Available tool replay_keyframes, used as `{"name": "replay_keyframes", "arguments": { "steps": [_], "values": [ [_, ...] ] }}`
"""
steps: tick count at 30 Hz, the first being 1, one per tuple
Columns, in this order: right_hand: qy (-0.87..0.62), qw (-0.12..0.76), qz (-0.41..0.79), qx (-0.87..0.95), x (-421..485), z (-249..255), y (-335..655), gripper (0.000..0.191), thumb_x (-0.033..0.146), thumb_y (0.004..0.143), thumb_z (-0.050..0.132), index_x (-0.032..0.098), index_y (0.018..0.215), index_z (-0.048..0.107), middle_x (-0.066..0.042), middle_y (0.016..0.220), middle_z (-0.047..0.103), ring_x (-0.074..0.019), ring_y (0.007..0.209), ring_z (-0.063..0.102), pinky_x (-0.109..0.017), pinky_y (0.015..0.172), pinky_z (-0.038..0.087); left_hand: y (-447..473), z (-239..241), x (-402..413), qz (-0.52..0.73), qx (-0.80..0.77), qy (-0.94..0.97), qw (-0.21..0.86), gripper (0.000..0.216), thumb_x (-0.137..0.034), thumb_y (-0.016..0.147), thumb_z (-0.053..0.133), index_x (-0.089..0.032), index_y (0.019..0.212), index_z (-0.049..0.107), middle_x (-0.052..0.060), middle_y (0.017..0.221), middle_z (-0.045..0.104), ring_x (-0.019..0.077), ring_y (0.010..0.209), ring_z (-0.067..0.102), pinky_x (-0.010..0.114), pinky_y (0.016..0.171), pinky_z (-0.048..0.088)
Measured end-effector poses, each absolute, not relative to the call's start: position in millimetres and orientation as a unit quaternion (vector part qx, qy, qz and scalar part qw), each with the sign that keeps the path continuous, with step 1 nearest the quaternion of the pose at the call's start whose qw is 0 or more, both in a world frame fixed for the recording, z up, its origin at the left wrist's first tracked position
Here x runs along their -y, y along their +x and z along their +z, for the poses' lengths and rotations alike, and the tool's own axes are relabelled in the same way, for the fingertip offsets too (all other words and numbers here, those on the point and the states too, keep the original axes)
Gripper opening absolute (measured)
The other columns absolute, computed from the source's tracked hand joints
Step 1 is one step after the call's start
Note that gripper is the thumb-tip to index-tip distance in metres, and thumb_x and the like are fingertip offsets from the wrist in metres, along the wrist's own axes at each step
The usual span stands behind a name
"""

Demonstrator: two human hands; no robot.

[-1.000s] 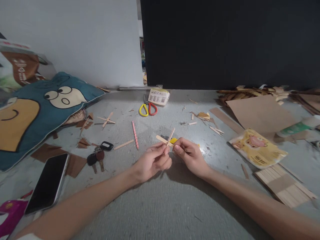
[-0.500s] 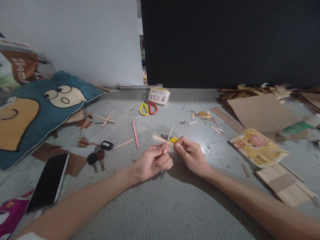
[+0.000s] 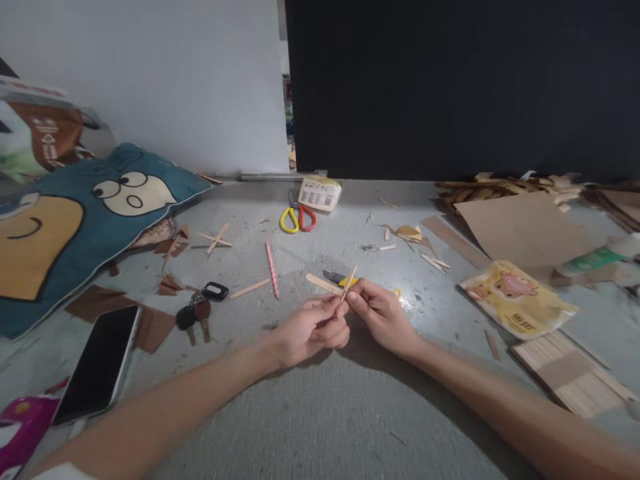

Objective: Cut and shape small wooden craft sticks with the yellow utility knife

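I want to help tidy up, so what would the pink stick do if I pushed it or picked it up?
The pink stick might roll a bit bumpily, since its sides look knobbly. It's probably light, being so thin. It would likely feel stiff too, because it lies quite straight beside the wooden stick.

Held sticks (image 3: pixel 318 282) (crossed), lower ends hidden

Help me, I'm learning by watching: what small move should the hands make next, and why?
Probably press the crossed sticks together where they meet: the left hand pinches them near the crossing, and the right hand is close beside it.
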State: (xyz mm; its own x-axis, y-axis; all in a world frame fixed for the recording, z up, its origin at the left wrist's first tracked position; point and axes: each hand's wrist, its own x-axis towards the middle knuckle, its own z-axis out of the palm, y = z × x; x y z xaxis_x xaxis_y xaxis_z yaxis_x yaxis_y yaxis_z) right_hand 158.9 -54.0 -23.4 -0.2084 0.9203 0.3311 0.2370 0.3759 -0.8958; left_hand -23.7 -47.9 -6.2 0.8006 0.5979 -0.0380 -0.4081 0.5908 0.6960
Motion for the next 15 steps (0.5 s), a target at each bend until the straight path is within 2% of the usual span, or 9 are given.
{"name": "replay_keyframes", "arguments": {
  "steps": [15],
  "values": [
    [-0.421,0.49,0.372,0.666,56.1,-24.0,158.4,0.051,0.064,0.101,0.052,0.022,0.074,0.057,0.003,0.063,0.052,-0.0125,0.057,0.045,-0.025,0.056,0.04,-24.5,-6.9,47.6,0.271,-0.134,0.334,0.893,0.027,-0.026,0.106,0.047,-0.018,0.082,0.056,-0.011,0.044,0.022,0.0095,0.043,0.013,0.025,0.056,0.024]
  ]
}}
